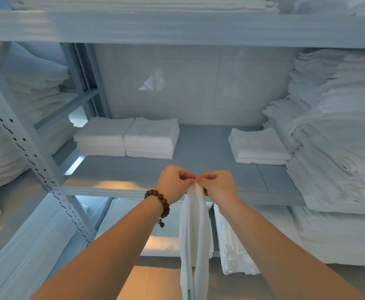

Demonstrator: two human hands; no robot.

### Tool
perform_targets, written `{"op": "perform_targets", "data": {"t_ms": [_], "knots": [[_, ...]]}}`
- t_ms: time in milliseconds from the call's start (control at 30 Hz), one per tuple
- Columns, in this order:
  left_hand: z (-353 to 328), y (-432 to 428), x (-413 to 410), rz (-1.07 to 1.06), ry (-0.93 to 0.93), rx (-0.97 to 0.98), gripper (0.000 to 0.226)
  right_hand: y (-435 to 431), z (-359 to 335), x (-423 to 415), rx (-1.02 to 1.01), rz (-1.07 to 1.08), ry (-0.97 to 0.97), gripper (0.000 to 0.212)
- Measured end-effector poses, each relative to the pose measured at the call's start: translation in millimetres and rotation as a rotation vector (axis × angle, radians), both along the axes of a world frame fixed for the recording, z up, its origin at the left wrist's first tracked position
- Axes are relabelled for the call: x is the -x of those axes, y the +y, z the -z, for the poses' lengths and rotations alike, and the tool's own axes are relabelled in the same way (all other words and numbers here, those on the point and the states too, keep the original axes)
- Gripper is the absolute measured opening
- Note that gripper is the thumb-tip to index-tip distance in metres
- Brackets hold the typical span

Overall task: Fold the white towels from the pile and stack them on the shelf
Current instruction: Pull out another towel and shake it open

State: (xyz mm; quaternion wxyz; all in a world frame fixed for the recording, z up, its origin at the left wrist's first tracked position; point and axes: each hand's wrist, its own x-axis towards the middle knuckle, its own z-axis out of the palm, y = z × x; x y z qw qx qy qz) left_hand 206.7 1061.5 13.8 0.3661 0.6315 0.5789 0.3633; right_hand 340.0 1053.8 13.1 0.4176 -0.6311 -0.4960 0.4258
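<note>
Pinching grip on both sides: left hand (pixel 174 183) and right hand (pixel 218 187) are curled, thumb and fingers nipped on the top edge of one white towel (pixel 195 239). The hands touch at the fingertips, up in front of the shelf (pixel 199 148) lip. The towel hangs straight down from the pinch point, doubled, between the two forearms; its lower end runs out of frame. Bead bracelet (pixel 158 202) on the left wrist.

Beyond and left of the left hand: two folded stacks (pixel 127 137) side by side, touching, on the shelf board. Beyond and right of the right hand: a short folded stack (pixel 259 147), well apart from those two, with bare board between. Further right of the right hand: a tall loose pile (pixel 339 126) of white towels on the same board, just beside the short stack. Well left of the left hand: a perforated upright (pixel 25 144).
</note>
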Motion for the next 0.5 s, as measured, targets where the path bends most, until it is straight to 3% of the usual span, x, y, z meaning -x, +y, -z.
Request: {"op": "perform_targets", "data": {"t_ms": [67,200,367,500], "knots": [[2,-1,1,0.045,0.066,-0.009,0.007,2,-4,2,0.054,-0.015,0.011,0.014],[7,-3,6,0.058,0.226,-0.094,0.02,-2,-14,4,0.187,-0.046,0.133,0.019],[-3,-1,27,0.098,0.265,-0.098,0.008,-4,-15,0,0.213,-0.214,0.229,0.025],[-22,-1,47,0.153,0.311,-0.122,0.022,10,2,-15,0.122,-0.229,-0.056,0.029]]}}
